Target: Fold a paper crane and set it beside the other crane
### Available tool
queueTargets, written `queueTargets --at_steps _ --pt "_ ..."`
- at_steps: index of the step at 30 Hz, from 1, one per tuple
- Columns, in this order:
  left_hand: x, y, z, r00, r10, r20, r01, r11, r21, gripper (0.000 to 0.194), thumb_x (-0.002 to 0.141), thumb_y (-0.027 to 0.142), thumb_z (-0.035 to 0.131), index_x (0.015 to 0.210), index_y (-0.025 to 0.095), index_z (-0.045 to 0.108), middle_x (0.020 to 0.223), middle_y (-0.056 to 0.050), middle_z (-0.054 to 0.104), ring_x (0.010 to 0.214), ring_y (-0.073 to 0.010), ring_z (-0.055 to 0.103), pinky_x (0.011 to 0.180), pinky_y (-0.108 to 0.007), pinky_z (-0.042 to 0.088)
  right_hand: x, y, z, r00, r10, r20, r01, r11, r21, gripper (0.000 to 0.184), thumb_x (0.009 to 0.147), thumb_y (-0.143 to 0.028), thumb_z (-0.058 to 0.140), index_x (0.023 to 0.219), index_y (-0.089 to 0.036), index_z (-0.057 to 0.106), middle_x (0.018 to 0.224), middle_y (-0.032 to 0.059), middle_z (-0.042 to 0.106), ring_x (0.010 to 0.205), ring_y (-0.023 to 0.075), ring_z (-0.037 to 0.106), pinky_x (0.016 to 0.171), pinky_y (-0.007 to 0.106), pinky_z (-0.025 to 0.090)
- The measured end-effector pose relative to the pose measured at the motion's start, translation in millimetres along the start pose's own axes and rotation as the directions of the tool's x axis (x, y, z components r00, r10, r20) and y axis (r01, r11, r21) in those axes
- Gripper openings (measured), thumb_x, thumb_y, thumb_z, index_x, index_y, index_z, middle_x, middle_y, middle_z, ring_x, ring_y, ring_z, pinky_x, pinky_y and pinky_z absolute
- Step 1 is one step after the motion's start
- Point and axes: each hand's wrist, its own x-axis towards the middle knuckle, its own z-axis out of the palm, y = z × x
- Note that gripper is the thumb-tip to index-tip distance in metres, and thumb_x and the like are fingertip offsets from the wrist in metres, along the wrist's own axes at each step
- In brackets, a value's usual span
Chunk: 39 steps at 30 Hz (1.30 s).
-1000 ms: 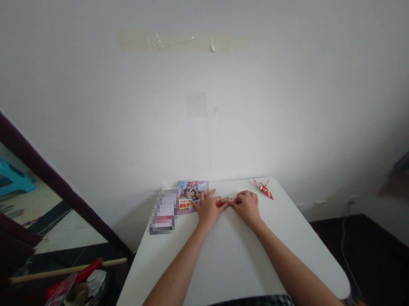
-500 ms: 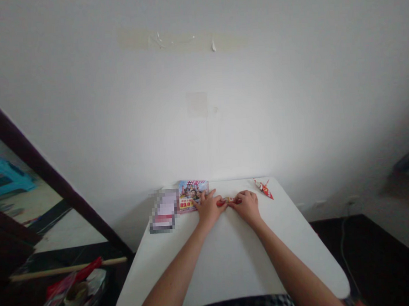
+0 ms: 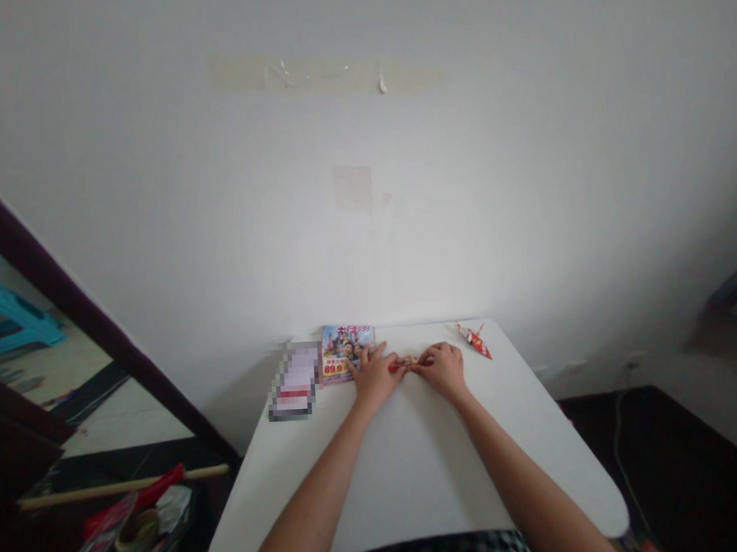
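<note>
Between my two hands, low over the white table point(image 3: 409, 471), is a small folded piece of red and yellow printed paper point(image 3: 409, 362). My left hand point(image 3: 377, 376) pinches its left end between thumb and index finger, with the other fingers spread over the edge of a printed flyer point(image 3: 347, 343). On the paper's right end, the fingertips of my right hand point(image 3: 442, 368) are closed. Much of the folded paper is hidden by my fingers. To the right lies a red and white folded paper crane point(image 3: 474, 340).
A blurred-out phone-like object point(image 3: 295, 380) lies at the table's left edge. The wall point(image 3: 429, 248) rises behind the table. On the left stand a dark-framed mirror point(image 3: 86, 303) and, on the floor, a bag of odds and ends point(image 3: 138, 535).
Both hands stay almost in place, still pinching the folded paper. My fingers have shifted slightly on it, and the whole view has moved a little.
</note>
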Motion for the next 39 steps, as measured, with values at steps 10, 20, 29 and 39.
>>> queueTargets --at_steps 10,20,29,39 --pt "2.1 -1.3 -3.5 0.997 -0.034 0.066 0.031 0.999 0.038 0.028 0.087 0.056 0.060 0.109 0.042 0.071 0.163 0.004 0.035 0.151 -0.0411 0.019 0.110 -0.081 0.017 -2.3 -2.3 -2.5 1.000 -0.012 0.004 0.012 1.000 -0.012 0.023 0.074 -0.048 0.080 0.083 -0.027 0.079 0.109 0.0072 0.065 0.112 0.0277 0.049 0.100 0.038 0.031" --pt "0.7 -8.4 -4.0 0.996 -0.031 0.083 0.029 0.999 0.031 0.030 0.088 0.055 0.058 0.115 0.049 0.070 0.162 0.006 0.036 0.152 -0.0421 0.019 0.110 -0.082 0.011 -0.4 4.0 -2.1 0.998 -0.049 0.032 0.050 0.998 -0.026 0.014 0.080 -0.040 0.076 0.086 -0.028 0.080 0.113 0.0068 0.065 0.114 0.0273 0.049 0.101 0.038 0.032" --pt "-1.6 -3.7 -7.0 0.995 -0.061 0.075 0.057 0.997 0.051 0.030 0.087 0.053 0.059 0.115 0.049 0.070 0.162 0.003 0.037 0.151 -0.0413 0.021 0.110 -0.081 0.014 -0.6 -3.8 1.5 1.000 0.018 -0.001 -0.018 1.000 -0.011 0.016 0.077 -0.037 0.077 0.092 -0.030 0.079 0.113 0.0060 0.065 0.116 0.0280 0.048 0.104 0.039 0.029" --pt "-4.1 -3.0 -9.1 0.994 -0.072 0.078 0.069 0.997 0.037 0.031 0.088 0.054 0.058 0.117 0.050 0.070 0.162 0.005 0.037 0.152 -0.0413 0.019 0.112 -0.080 0.010 4.1 8.5 -5.1 0.997 -0.029 0.068 0.033 0.997 -0.072 0.016 0.081 -0.034 0.071 0.094 -0.033 0.080 0.112 0.0040 0.067 0.113 0.0255 0.054 0.100 0.036 0.035"
